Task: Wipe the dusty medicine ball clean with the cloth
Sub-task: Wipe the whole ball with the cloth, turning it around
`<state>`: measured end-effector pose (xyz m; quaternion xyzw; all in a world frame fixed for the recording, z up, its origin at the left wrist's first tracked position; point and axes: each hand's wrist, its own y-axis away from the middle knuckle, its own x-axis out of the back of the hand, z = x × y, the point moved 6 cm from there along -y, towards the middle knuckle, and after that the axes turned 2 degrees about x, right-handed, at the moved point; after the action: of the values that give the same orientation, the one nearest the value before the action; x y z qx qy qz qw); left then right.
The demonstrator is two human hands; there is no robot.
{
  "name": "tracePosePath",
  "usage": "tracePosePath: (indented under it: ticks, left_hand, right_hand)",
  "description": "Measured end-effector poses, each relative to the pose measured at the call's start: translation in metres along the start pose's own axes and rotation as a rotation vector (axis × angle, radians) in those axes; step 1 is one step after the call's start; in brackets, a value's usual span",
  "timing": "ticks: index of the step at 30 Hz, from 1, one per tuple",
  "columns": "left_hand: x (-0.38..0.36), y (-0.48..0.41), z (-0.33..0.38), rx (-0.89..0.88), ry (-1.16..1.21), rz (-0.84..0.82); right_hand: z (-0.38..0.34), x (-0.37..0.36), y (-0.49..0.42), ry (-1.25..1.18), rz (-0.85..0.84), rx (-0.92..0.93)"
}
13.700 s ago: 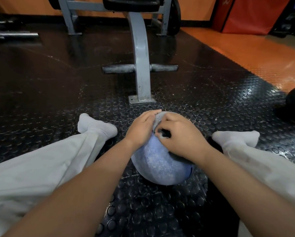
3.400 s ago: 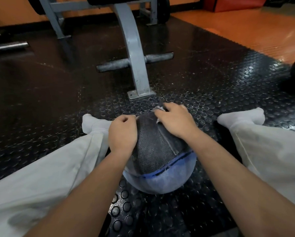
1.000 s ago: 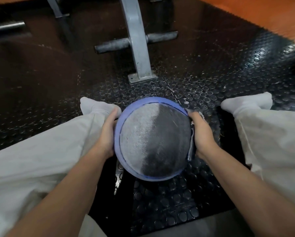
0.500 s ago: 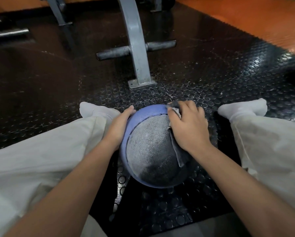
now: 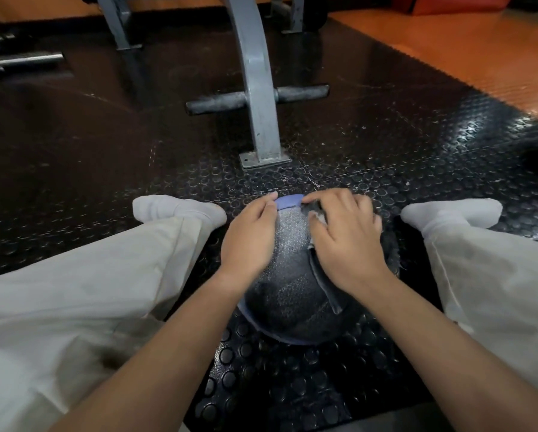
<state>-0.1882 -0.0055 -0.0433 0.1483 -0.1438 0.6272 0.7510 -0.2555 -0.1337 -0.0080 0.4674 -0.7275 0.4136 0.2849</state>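
- Black studded rubber floor mat (image 5: 386,145) covers the gym floor; grey metal bench leg (image 5: 256,88) stands at far centre, orange floor (image 5: 479,57) at far right.
- Grey textured medicine ball w/ blue band (image 5: 289,275) sits on the mat, near centre, btw. two legs in beige trousers (image 5: 105,291) and white socks (image 5: 174,207).
- Left hand (image 5: 249,241) lies flat on ball's left side, fingers straight and together.
- Right hand (image 5: 345,241) presses dark grey cloth (image 5: 325,285) on ball's upper right, thumb + index finger pinching a bunch of it.
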Motion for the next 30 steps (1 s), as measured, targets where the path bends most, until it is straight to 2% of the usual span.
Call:
tracePosePath:
  ticks: [2, 5, 10, 15, 18, 22, 23, 26, 27, 30]
  left_hand:
    - [0.001, -0.003, 0.000, -0.023, 0.000, -0.004]
    - [0.003, -0.002, -0.001, -0.032, 0.009, -0.012]
    - [-0.004, 0.009, 0.005, -0.046, -0.058, 0.047]
    - [-0.006, 0.003, 0.010, -0.020, -0.124, 0.107]
    - [-0.005, -0.002, 0.007, 0.001, -0.077, 0.062]
    - [-0.002, 0.001, 0.005, -0.037, -0.024, -0.004]
    - [-0.002, 0.002, 0.005, -0.052, -0.043, -0.011]
    - [-0.005, 0.002, 0.008, -0.075, -0.129, 0.010]
    - [-0.006, 0.002, 0.010, -0.077, -0.138, 0.028]
    - [-0.006, -0.003, 0.010, -0.018, -0.133, 0.077]
  right_hand:
    - [-0.006, -0.002, 0.002, 0.079, -0.061, 0.035]
    - [-0.005, -0.002, -0.012, 0.045, -0.193, 0.007]
    - [0.026, -0.018, -0.061, -0.104, -0.352, -0.282]
    - [0.022, -0.010, -0.049, 0.017, -0.168, -0.279]
    - [-0.002, -0.004, -0.017, 0.199, -0.002, -0.131]
    - [-0.010, -0.003, -0.010, 0.173, -0.046, -0.028]
    - [0.000, -0.004, -0.019, 0.123, -0.093, -0.059]
    - [0.044, -0.015, -0.056, -0.163, -0.263, -0.373]
    - [0.051, -0.019, -0.063, -0.188, -0.313, -0.442]
    - [0.048, -0.022, -0.065, -0.102, -0.293, -0.433]
